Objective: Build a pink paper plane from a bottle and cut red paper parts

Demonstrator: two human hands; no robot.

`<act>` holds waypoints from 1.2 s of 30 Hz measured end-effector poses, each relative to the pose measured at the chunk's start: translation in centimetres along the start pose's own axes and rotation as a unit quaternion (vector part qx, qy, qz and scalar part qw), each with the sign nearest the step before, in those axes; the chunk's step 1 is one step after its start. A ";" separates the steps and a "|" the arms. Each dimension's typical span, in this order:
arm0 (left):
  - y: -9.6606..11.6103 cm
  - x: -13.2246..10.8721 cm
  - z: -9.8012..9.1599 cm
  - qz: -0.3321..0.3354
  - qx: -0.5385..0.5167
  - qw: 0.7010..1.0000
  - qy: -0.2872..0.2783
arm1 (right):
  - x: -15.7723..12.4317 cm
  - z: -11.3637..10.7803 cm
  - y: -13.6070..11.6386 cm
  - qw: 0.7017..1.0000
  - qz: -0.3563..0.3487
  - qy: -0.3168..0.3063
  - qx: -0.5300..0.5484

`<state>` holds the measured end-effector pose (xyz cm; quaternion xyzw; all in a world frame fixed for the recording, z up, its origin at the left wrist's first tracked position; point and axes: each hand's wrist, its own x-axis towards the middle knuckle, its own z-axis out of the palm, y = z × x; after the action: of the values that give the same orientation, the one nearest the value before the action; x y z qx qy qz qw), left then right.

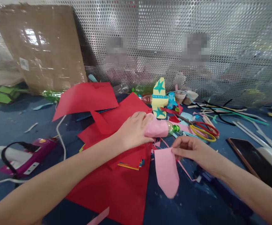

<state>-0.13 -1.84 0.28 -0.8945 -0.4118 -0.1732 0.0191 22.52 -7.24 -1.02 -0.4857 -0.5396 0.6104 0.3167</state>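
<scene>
My left hand (133,129) is wrapped round a small plastic bottle covered in pink paper (158,128); the bottle lies on its side with its green neck (174,128) pointing right. My right hand (192,150) pinches the top edge of a pink foam piece (166,172) with a rounded lower end, which hangs down below the bottle. Red paper sheets (117,184) lie under both hands on the blue table (11,125).
A purple glue gun (26,157) with a white cord lies at the left. Scissors with red and yellow handles (203,129), a yellow bottle craft with teal stars (159,98), coloured strips and a phone (258,162) lie to the right. Cardboard (42,47) leans on perforated metal at the back.
</scene>
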 end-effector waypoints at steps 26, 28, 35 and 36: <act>-1.7 2.6 0.8 -0.014 -0.003 0.997 -0.079 | 5.0 -0.9 1.0 0.964 -0.087 0.168 -0.186; -1.7 2.6 0.8 -0.015 0.004 0.997 -0.076 | 5.1 -0.9 0.9 0.960 -0.093 0.176 -0.198; -1.7 2.7 1.1 -0.029 0.017 0.997 -0.072 | 5.4 -0.5 0.4 0.941 -0.109 0.205 -0.248; -1.7 2.7 1.2 -0.033 0.021 0.997 -0.073 | 5.5 -0.5 0.4 0.938 -0.112 0.209 -0.254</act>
<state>0.54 1.48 -0.13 -0.8899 -0.4451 -0.0995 0.0022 21.19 -2.13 -2.74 -0.6030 -0.6496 0.2984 0.3542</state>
